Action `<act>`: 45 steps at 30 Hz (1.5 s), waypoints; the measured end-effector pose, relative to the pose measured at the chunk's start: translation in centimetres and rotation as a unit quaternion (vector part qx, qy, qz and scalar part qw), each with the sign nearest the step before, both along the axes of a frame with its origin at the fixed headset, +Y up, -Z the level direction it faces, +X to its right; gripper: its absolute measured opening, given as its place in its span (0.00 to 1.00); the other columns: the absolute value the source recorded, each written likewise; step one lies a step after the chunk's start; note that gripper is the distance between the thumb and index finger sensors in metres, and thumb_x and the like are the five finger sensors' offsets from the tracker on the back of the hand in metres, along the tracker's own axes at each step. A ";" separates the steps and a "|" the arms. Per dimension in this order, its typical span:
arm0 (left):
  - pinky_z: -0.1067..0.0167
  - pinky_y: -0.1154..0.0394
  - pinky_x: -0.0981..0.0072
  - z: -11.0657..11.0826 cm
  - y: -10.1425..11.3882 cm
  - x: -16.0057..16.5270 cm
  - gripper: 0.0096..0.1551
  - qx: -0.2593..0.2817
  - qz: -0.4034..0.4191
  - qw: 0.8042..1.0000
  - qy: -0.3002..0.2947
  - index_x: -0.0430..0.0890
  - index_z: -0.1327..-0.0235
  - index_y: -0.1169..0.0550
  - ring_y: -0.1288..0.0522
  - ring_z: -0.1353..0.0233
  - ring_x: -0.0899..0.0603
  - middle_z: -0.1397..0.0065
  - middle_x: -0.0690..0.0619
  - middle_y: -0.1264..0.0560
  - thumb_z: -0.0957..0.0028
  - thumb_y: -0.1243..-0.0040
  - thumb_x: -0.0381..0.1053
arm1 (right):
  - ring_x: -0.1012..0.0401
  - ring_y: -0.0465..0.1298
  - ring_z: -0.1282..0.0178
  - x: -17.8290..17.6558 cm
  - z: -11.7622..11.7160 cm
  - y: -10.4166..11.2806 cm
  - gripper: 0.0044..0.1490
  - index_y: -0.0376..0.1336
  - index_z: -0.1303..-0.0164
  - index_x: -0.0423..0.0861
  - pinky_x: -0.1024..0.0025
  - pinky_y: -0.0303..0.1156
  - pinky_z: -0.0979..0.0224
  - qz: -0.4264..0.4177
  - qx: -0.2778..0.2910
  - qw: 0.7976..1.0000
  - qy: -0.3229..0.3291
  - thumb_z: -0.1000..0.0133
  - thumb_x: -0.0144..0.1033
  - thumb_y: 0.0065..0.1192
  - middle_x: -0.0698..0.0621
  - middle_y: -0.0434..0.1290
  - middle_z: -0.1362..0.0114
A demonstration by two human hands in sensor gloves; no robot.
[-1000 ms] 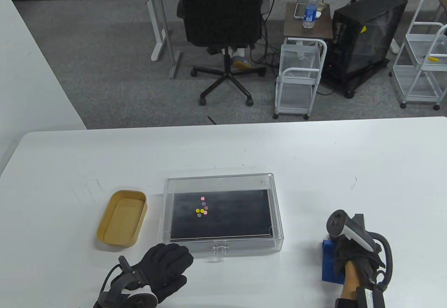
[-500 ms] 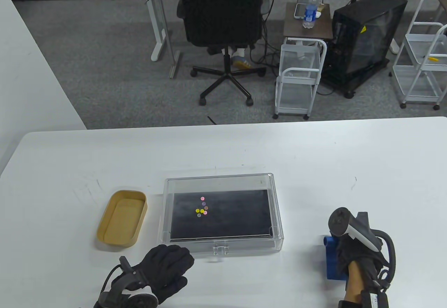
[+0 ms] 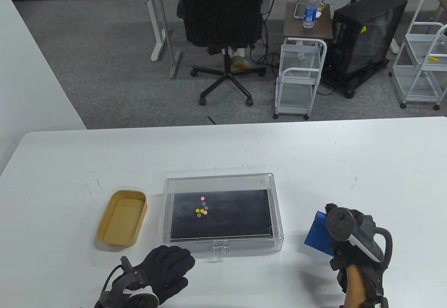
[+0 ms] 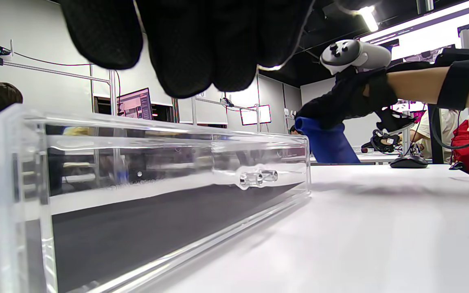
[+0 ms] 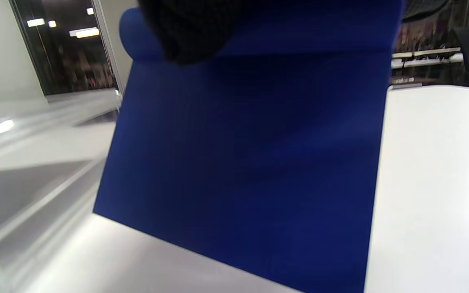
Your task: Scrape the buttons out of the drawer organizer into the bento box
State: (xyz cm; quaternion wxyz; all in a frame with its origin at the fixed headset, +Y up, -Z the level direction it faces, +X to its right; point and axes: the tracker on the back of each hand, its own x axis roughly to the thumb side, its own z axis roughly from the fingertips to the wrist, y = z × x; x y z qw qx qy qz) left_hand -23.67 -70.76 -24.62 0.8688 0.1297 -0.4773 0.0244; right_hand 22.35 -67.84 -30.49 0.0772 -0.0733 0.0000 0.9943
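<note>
A clear acrylic drawer organizer [image 3: 276,210] with a black floor sits mid-table; it also shows in the left wrist view [image 4: 23,162]. Several small coloured buttons [image 3: 202,208] lie clustered on its floor. A tan bento box [image 3: 104,233] stands open and empty to its left. My right hand [image 3: 352,248] grips a blue scraper [image 3: 317,234] lifted off the table, right of the organizer; the blade fills the right wrist view [image 5: 250,154]. My left hand [image 3: 167,266] rests palm down on the table by the organizer's front left corner, holding nothing.
The organizer's front wall carries a small clear knob [image 3: 220,250]. The white table's far edge [image 3: 223,126] borders a floor with an office chair [image 3: 223,24] and wire carts [image 3: 300,77].
My right hand has lifted the blue scraper off the table and carried it up and left, toward the organizer, with the blade now tilted. My left hand has stayed put.
</note>
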 end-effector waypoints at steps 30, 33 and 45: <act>0.32 0.28 0.39 0.2 -0.3 0.6 0.33 -0.003 -0.001 1.000 -0.016 0.51 0.23 0.31 0.22 0.27 0.38 0.23 0.48 0.28 0.38 0.61 0.63 | 0.52 0.76 0.38 -5.7 -1.2 -2.2 0.42 0.50 0.22 0.45 0.69 0.84 0.42 -0.326 0.109 0.939 -0.002 0.43 0.39 0.66 0.24 0.55 0.23; 0.32 0.28 0.39 0.2 -0.3 0.6 0.33 -0.003 0.000 1.000 -0.016 0.51 0.23 0.32 0.22 0.27 0.38 0.23 0.48 0.28 0.38 0.61 0.63 | 0.55 0.79 0.45 -6.9 -1.6 -2.6 0.44 0.48 0.22 0.47 0.74 0.84 0.50 -0.267 0.086 0.960 -0.005 0.44 0.35 0.68 0.24 0.55 0.23; 0.31 0.28 0.39 0.4 -0.4 0.9 0.33 -0.003 -0.009 1.000 -0.020 0.52 0.23 0.32 0.22 0.26 0.39 0.23 0.50 0.27 0.38 0.61 0.64 | 0.62 0.79 0.66 -10.3 -3.8 -1.3 0.37 0.51 0.22 0.50 0.80 0.79 0.74 -0.225 -0.007 0.974 -0.024 0.40 0.37 0.62 0.30 0.64 0.31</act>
